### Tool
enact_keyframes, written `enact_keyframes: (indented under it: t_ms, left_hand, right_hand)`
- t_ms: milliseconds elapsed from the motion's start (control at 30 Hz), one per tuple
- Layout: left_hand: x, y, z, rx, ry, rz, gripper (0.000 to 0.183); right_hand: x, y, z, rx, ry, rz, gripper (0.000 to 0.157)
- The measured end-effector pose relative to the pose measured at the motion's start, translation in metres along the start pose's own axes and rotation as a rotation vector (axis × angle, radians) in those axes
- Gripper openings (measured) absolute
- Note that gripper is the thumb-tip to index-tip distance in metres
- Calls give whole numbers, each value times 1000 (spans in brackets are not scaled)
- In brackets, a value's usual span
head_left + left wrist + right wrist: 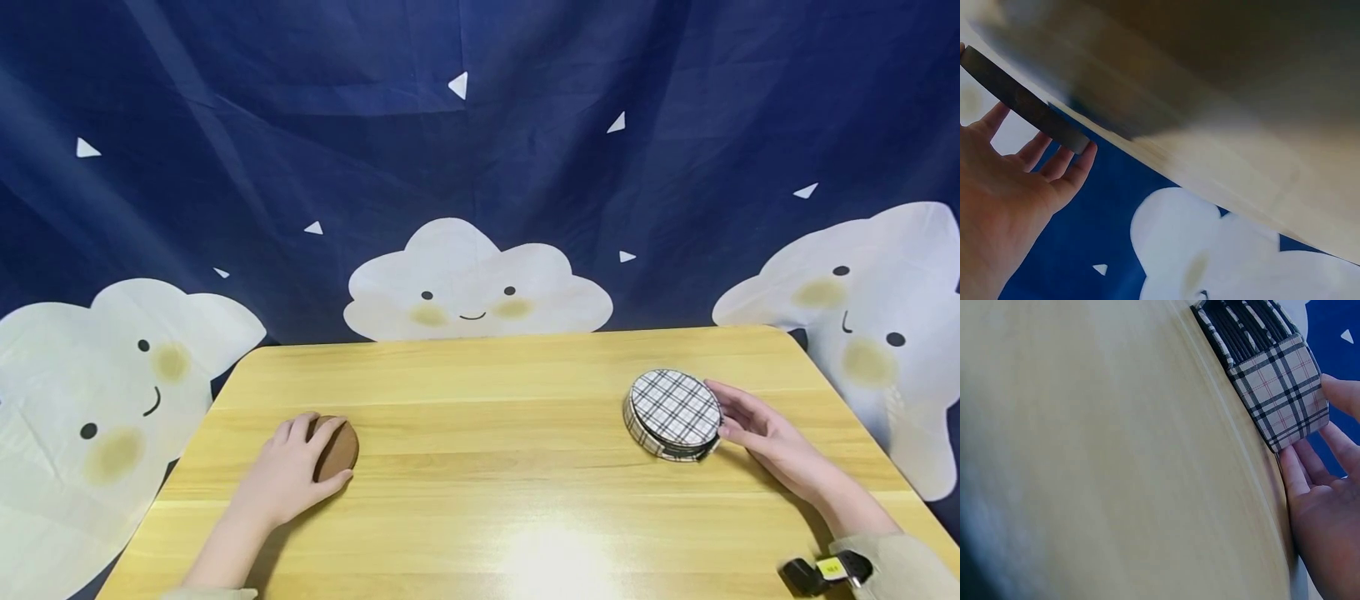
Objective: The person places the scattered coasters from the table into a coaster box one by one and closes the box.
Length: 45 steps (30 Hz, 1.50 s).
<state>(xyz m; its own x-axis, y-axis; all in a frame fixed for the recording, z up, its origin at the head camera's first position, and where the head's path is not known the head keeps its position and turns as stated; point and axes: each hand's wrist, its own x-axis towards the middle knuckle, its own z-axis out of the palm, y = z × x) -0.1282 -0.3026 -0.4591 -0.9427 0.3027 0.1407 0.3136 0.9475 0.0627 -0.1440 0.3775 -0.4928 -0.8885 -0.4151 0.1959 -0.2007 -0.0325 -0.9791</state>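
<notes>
At the left of the table, my left hand (288, 471) holds a round brown coaster (339, 450), its thumb on the near edge and its fingers over the far side. From the left wrist view, the coaster's dark edge (1025, 106) shows between the fingertips. Over on the right stands a round coaster holder (675, 408) in black and white plaid. My right hand (772, 437) grips its right side between thumb and fingers. Several coasters (1238, 328) lie stacked inside the holder, seen through its open side in the right wrist view.
The light wooden table (480, 467) has rounded far corners. Behind it hangs a dark blue curtain (480, 150) with white clouds and small white triangles. A black device with a yellow label (831, 569) sits at the right sleeve.
</notes>
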Motion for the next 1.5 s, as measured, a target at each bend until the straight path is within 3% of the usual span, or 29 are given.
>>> enact_keyframes:
  t_ms: [1033,1500]
  left_hand:
    - [81,76,15,-12,-39,186,84]
    - [127,124,20,-21,-48,301,82]
  right_hand:
    - [0,-1,1,-3,8,13,64]
    - [0,-1,1,-28,21,16,63]
